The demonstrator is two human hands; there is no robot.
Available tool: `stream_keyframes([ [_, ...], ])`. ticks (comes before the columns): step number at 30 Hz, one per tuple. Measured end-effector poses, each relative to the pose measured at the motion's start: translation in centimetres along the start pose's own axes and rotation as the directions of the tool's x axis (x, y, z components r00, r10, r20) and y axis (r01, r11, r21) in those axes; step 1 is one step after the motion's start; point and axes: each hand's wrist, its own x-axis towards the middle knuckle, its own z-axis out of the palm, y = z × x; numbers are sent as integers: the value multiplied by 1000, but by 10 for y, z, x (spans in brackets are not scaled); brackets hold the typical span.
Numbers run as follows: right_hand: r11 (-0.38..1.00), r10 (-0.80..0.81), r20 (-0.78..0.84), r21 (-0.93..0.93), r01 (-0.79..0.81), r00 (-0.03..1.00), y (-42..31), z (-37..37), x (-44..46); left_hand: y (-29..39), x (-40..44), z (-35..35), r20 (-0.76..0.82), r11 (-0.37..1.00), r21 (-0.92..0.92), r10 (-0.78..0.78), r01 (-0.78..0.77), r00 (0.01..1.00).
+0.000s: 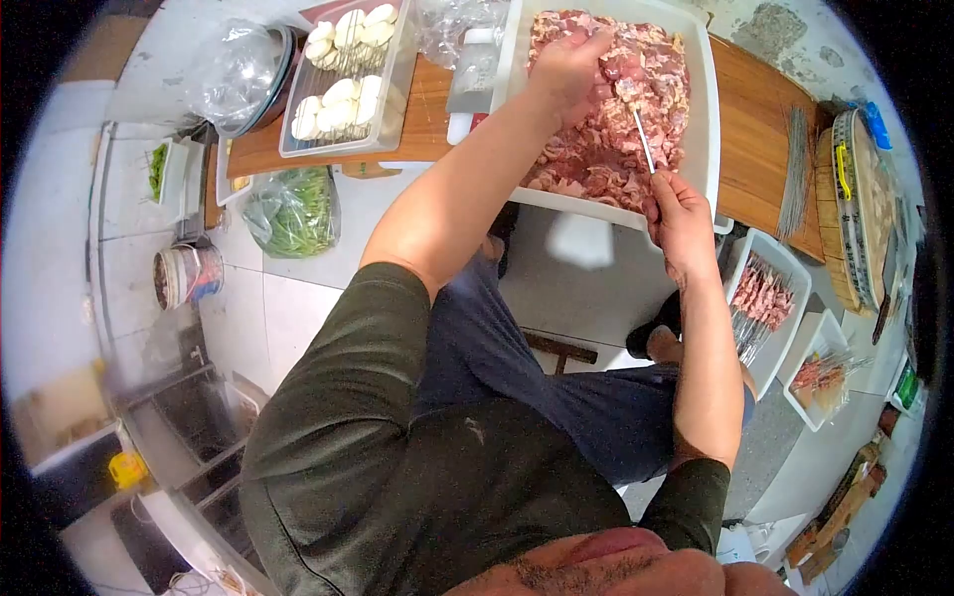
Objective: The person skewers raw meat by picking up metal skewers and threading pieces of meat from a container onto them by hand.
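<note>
A large white tub (705, 109) is filled with cut raw meat (636, 129). My left hand (570, 77) is over its upper left part, fingers bent and closed around some meat. My right hand (682, 214), at the tub's near right edge, grips the lower end of a thin skewer (645, 139). The skewer slants up and left over the meat, and its tip ends among pale pieces close to my left fingers. Whether a piece is threaded on the tip is hard to tell.
Wooden boards (760, 159) flank the tub; bare skewers (793, 171) lie at right. Left stands a container (392, 117) of skewered white slices. Lower right are trays of meat skewers (761, 298) and other skewers (821, 375). A bag of greens (295, 213) and a bucket (186, 275) are at left.
</note>
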Motion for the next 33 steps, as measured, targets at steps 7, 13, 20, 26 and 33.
stream_keyframes([
  [7,999,-18,-8,-40,18,1000,-3,-1,1,3,-2,3,79,1000,-24,18,-16,997],
  [13,999,-13,3,-46,13,1000,0,-4,2,-6,2,-4,10,1000,9,-9,9,1000],
  [20,996,-51,5,-67,51,999,0,-4,2,-3,0,-2,42,999,20,28,-29,999],
  [26,997,-51,-15,-63,50,999,-7,-3,0,-8,2,-2,113,1000,0,22,-22,993],
  [33,998,-47,-10,-34,46,999,-7,-4,2,-2,-6,3,140,1000,-14,27,-25,990],
])
